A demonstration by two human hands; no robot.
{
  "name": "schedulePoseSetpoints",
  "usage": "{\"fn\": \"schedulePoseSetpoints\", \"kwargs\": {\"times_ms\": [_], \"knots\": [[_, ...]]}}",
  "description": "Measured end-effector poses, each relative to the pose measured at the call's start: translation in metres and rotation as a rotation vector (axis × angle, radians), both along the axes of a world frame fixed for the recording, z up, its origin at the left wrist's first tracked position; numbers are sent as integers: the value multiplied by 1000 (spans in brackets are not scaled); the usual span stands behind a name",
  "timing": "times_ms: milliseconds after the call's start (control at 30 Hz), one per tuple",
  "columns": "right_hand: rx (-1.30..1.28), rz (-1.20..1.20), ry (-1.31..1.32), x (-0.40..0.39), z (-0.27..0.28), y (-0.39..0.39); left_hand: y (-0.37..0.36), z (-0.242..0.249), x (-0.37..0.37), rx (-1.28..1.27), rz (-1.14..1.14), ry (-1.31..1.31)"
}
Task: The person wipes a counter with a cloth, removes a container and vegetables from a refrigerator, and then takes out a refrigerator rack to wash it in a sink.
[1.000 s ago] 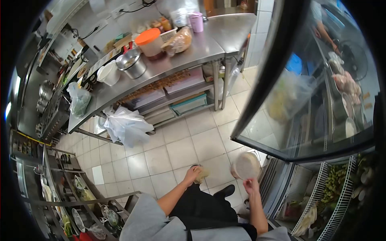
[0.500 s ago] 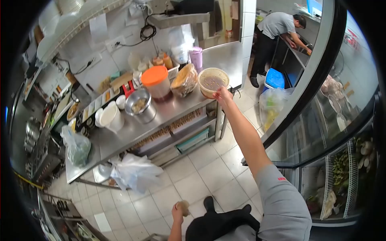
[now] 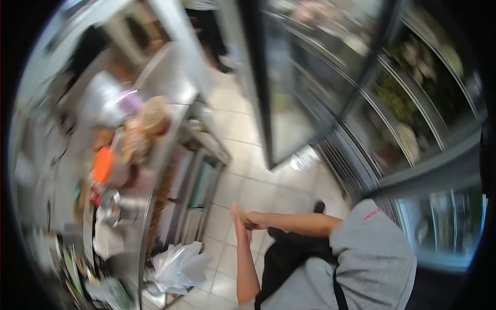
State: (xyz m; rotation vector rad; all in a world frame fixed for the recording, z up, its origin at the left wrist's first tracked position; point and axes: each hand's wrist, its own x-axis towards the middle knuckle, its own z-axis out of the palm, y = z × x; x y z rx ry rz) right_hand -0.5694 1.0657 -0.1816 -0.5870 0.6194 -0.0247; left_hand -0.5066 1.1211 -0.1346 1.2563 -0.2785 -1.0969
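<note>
Single head-worn wide-angle view, taken from above the person's own body, facing forward and steeply down, rolled so the steel counter point(image 3: 178, 93) runs aslant up the left side. Left hand point(image 3: 241, 225) and right hand point(image 3: 256, 220) fairly near, just below mid-frame, over tiled floor point(image 3: 235, 178); grey right sleeve point(image 3: 374, 245) much closer, large at lower right. Glass door point(image 3: 315, 82) farther out, upper centre to right; left side smeared by blur, corners dark and rounded.
</note>
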Motion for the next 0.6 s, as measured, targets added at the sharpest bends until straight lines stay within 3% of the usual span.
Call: {"fn": "schedulePoseSetpoints", "kwargs": {"times_ms": [33,67,100,133,200,233,300,367,400,433,500,533,567,600], "knots": [[53,-257,89,-18,5,15,-18,-16,-22,137,-12,-152],[93,-496,183,-38,11,15,-30,-36,-35,196,-110,60],[87,-533,263,-59,6,5,-43,-50,-46,257,-185,259],[105,-592,271,-86,3,-8,-55,-50,-71,276,-244,260],[-30,-380,306,-147,-1,-25,-67,-44,-126,196,-345,44],[-10,-415,314,-175,-4,-32,-73,-54,-150,149,-319,28],[-408,-369,436,-236,-12,-51,-81,-67,-180,197,-452,1],[-342,-562,502,-312,-32,-72,-86,-73,-209,241,-576,-47],[-386,-758,647,-352,-50,-80,-88,-81,-219,253,-576,-36],[-427,-1012,570,-402,-70,-87,-87,-91,-225,271,-630,-133],[-61,-1330,695,-506,-127,-113,-87,-108,-235,299,-684,-229],[91,-1521,809,-544,-115,-132,-85,-118,-239,337,-675,-272],[126,-1779,849,-583,-133,-147,-84,-127,-245,373,-661,-314],[46,-1781,793,-625,-152,-150,-82,-132,-248,392,-651,-308]]}}
